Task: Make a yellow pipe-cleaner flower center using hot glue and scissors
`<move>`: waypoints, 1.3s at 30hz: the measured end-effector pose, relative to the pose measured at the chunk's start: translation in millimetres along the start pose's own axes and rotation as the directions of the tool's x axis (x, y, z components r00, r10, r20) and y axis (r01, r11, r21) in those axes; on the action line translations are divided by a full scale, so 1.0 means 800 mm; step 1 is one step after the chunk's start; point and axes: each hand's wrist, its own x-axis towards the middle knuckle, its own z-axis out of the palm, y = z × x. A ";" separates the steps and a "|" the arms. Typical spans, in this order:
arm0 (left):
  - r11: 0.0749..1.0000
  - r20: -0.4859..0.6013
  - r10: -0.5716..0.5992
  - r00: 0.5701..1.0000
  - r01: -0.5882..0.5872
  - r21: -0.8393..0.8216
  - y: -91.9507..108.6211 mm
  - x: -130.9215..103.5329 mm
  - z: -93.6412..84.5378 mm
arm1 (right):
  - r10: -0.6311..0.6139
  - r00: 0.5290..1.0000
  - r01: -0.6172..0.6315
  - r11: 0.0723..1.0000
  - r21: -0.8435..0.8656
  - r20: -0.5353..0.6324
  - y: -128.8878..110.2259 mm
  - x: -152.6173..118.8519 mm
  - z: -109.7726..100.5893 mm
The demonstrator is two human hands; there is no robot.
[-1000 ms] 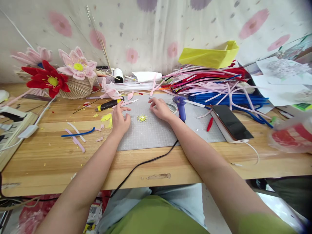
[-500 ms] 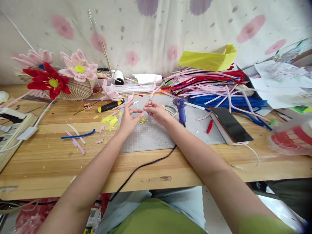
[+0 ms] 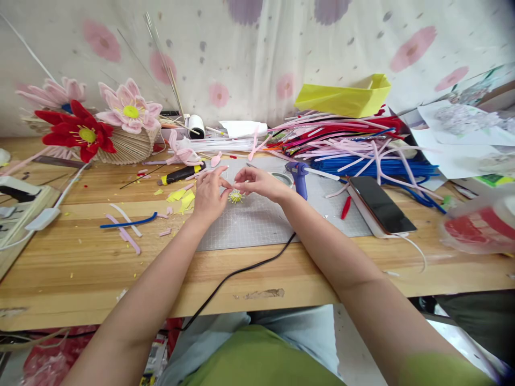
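A small yellow flower centre (image 3: 236, 197) with thin pale spikes shows just below my fingertips, over the grey cutting mat (image 3: 249, 228). My left hand (image 3: 210, 194) is on its left, thumb and bent fingers drawn together at its edge. From the right, my right hand (image 3: 259, 184) pinches at its upper edge, fingers pressed together. My own fingers partly cover the grip. Beyond my right hand, a purple glue gun (image 3: 298, 181) rests on the mat with a pale glue stick in its back.
Yellow scraps (image 3: 185, 201) and a black-and-yellow knife (image 3: 183, 172) lie left of the mat. Fuzzy red and pink flowers (image 3: 86, 134) stand at far left. Bundles of pipe cleaners (image 3: 362, 161) fill the back right. A phone (image 3: 382, 206) lies right, and a black cord (image 3: 237, 272) crosses the front.
My hands have come closer together, fingertips down onto the yellow flower centre. The left fingers, spread before, are now bent in. The flower centre faces up more fully.
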 end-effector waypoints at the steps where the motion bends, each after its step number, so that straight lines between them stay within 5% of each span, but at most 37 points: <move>1: 0.999 0.004 0.028 1.000 -0.028 0.016 0.000 0.000 0.000 | 0.008 1.000 -0.007 0.999 -0.042 0.028 -0.002 0.000 0.000; 7: 0.993 0.072 0.110 0.991 -0.113 0.040 0.000 -0.002 0.000 | -0.043 0.999 0.040 0.974 -0.223 -0.006 0.000 -0.005 0.003; 14: 0.998 -0.064 0.013 0.998 -0.009 0.060 -0.016 -0.010 -0.003 | -0.180 0.907 0.035 0.933 -0.358 -0.380 0.042 -0.027 0.024; 21: 0.998 -0.002 0.059 0.998 -0.059 0.022 -0.015 -0.026 -0.004 | -0.205 0.905 0.008 0.885 -0.465 -0.373 0.059 -0.033 0.050; 39: 0.984 0.171 0.158 0.973 -0.170 0.061 -0.004 -0.030 0.003 | -0.194 0.895 -0.046 0.855 -0.516 -0.402 0.064 -0.028 0.052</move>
